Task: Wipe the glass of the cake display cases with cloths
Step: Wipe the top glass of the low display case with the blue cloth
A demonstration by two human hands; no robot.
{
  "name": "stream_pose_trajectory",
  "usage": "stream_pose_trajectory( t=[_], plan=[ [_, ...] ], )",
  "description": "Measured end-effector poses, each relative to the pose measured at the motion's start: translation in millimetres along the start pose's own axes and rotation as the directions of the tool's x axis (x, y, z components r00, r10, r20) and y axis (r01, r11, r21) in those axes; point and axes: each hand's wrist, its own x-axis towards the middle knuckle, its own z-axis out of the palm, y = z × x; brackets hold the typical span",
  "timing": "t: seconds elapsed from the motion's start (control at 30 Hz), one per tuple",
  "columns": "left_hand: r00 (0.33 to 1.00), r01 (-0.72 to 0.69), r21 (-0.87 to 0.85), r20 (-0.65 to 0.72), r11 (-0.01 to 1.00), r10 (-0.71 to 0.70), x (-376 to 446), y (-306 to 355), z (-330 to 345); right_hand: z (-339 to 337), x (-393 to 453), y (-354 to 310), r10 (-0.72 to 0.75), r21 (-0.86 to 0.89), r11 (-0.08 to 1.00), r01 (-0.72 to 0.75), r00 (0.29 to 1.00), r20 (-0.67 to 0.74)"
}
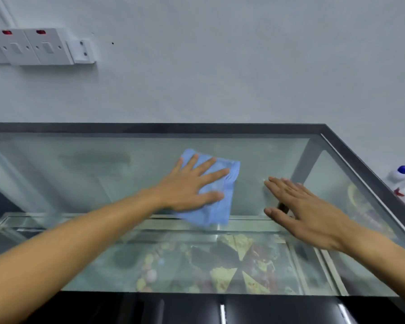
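Both hands lie flat-fingered on the display case's top glass point(103, 174): left hand point(187, 185) presses the blue cloth point(220, 206) mid-pane, likely for wiping pressure, while the right hand point(306, 211) rests bare just beside it, gripping nothing, seemingly bracing.

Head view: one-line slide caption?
Left hand presses a blue cloth flat on the display case's glass top; right hand open beside it.
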Motion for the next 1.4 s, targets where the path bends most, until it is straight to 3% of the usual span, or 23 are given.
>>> stream_pose_trajectory(
  t=[0.07, 0.13, 0.2, 0.3, 0.37, 0.43, 0.53, 0.63, 0.7, 0.77, 0.83, 0.9, 0.97, 1.03, 1.13, 1.2, 1.27, 1.3, 1.4],
  plan=[
    [0.996, -0.084, 0.001, -0.012, 0.996, 0.084, -81.4, -10.3, 9.3, -0.5, -3.4, 14.7, 0.011, 0.038, 0.999, -0.011, 1.000, 0.006],
    [0.999, -0.025, -0.052, -0.035, 0.998, 0.023, -113.4, -39.9, 7.2, 4.8, -1.0, 18.7, -0.002, 0.023, 1.000, 0.002, 1.000, -0.017],
    [0.985, 0.166, -0.063, -0.040, 0.984, -0.169, -88.8, -74.9, -1.0, 10.7, -0.3, 18.5, -0.005, 0.005, 1.000, 0.005, 0.999, -0.041],
    [0.848, 0.521, -0.108, -0.042, 0.847, -0.528, -12.6, -112.9, -17.4, 15.7, 0.9, 19.2, -0.009, 0.004, 1.000, 0.009, 0.999, -0.052],
    [0.792, 0.606, -0.119, 0.003, 0.786, -0.610, 35.3, -94.7, -19.1, 15.9, 3.3, 20.8, -0.007, 0.002, 1.000, 0.007, 0.998, -0.064],
    [0.866, 0.500, -0.106, 0.031, 0.860, -0.500, 57.3, -35.9, -15.5, 15.4, 3.1, 19.9, -0.013, 0.000, 1.000, 0.013, 0.998, -0.062],
    [0.980, 0.194, -0.082, 0.055, 0.977, -0.190, 19.4, 60.0, -1.2, 14.4, -0.5, 20.8, -0.008, 0.026, 1.000, 0.010, 0.997, -0.081],
    [0.996, -0.089, -0.027, 0.004, 0.996, 0.089, -89.7, 100.2, 13.9, 14.6, -3.7, 20.8, -0.004, 0.048, 0.999, 0.009, 0.996, -0.090],
    [0.981, -0.191, 0.003, -0.032, 0.982, 0.191, -160.2, 84.8, 18.8, 14.9, -4.7, 20.2, -0.006, 0.039, 0.999, 0.010, 0.995, -0.099],
    [0.995, -0.093, -0.019, -0.045, 0.995, 0.092, -186.9, 33.7, 14.3, 14.9, -5.2, 18.9, -0.009, 0.027, 1.000, 0.012, 0.994, -0.108],
    [0.987, 0.155, -0.054, -0.036, 0.986, -0.157, -171.8, -14.5, 6.7, 15.2, -5.8, 16.9, -0.012, 0.009, 1.000, 0.013, 0.995, -0.099],
    [0.922, 0.385, -0.073, -0.015, 0.920, -0.387, -131.6, -35.4, 0.4, 13.7, -7.4, 13.6, -0.001, -0.005, 1.000, 0.000, 0.996, -0.094],
    [0.879, 0.476, -0.088, 0.000, 0.875, -0.477, -88.2, -20.3, 1.4, 12.5, -7.9, 10.8, 0.016, -0.016, 1.000, -0.017, 0.995, -0.097],
    [0.908, 0.419, -0.072, 0.017, 0.905, -0.419, -67.3, 26.8, 3.4, 12.3, -10.6, 8.3, 0.053, -0.015, 0.998, -0.055, 0.993, -0.109],
    [0.991, 0.130, -0.024, 0.047, 0.991, -0.129, -106.5, 115.4, 16.3, 13.0, -16.3, 8.6, 0.152, 0.059, 0.988, -0.145, 0.978, -0.140],
    [0.995, -0.097, -0.027, 0.001, 0.995, 0.097, -163.1, 151.5, 28.2, 13.7, -25.7, 10.8, 0.149, 0.090, 0.986, -0.138, 0.979, -0.137],
    [0.982, -0.187, -0.025, -0.039, 0.982, 0.186, -201.8, 140.9, 30.0, 14.5, -43.7, 14.9, 0.092, 0.063, 0.994, -0.085, 0.989, -0.114],
    [0.990, -0.137, -0.012, -0.031, 0.990, 0.137, -207.7, 123.5, 28.8, 15.2, -56.7, 19.0, 0.062, 0.039, 0.998, -0.058, 0.993, -0.102],
    [0.979, 0.204, -0.039, 0.018, 0.978, -0.204, -178.6, 85.5, 20.0, 13.0, -92.4, 38.7, 0.033, -0.003, 0.999, -0.033, 0.997, -0.076]
  ],
)
